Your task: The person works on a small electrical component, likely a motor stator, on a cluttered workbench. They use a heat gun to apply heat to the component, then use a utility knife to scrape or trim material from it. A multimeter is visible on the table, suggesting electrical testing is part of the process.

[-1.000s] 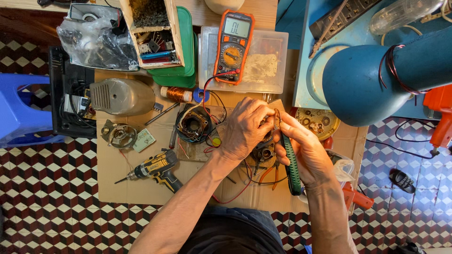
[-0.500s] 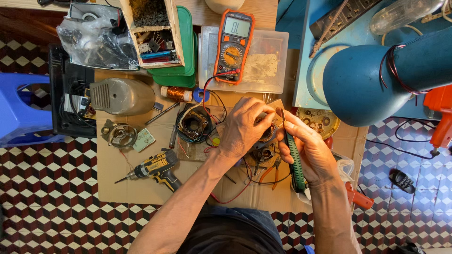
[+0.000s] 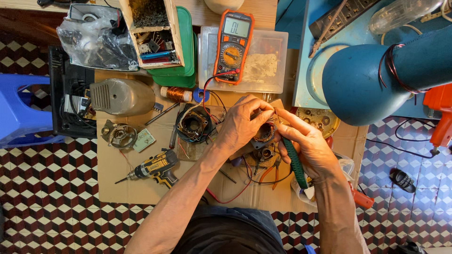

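The left hand [image 3: 242, 123] curls over a small motor stator [image 3: 264, 133] with copper windings, its fingers bent and pinching the part's upper edge near the middle of the cardboard sheet [image 3: 117, 174]. The right hand [image 3: 308, 146] presses in from the other side, forefinger stretched onto the stator, the remaining fingers wrapped round a green-handled tool [image 3: 295, 162]; its tip is hidden.

Counted across the cardboard: one yellow-and-black cordless drill [image 3: 154, 168] towards the near left corner, one second stator [image 3: 193, 124] ringed by black wire just left of the hands, one spool of copper wire [image 3: 177, 94], one grey motor housing [image 3: 123, 97] at the far left, and one small round metal part [image 3: 120, 135] below it. One orange multimeter [image 3: 233, 45] lies on a clear plastic box [image 3: 268, 66] at the far edge.

The cardboard covers a low wooden bench. The floor [image 3: 47, 188] is red, black and white checked tile, with one blue plastic stool [image 3: 19, 113] at the left. One blue lamp shade [image 3: 362, 80] hangs over the right side.
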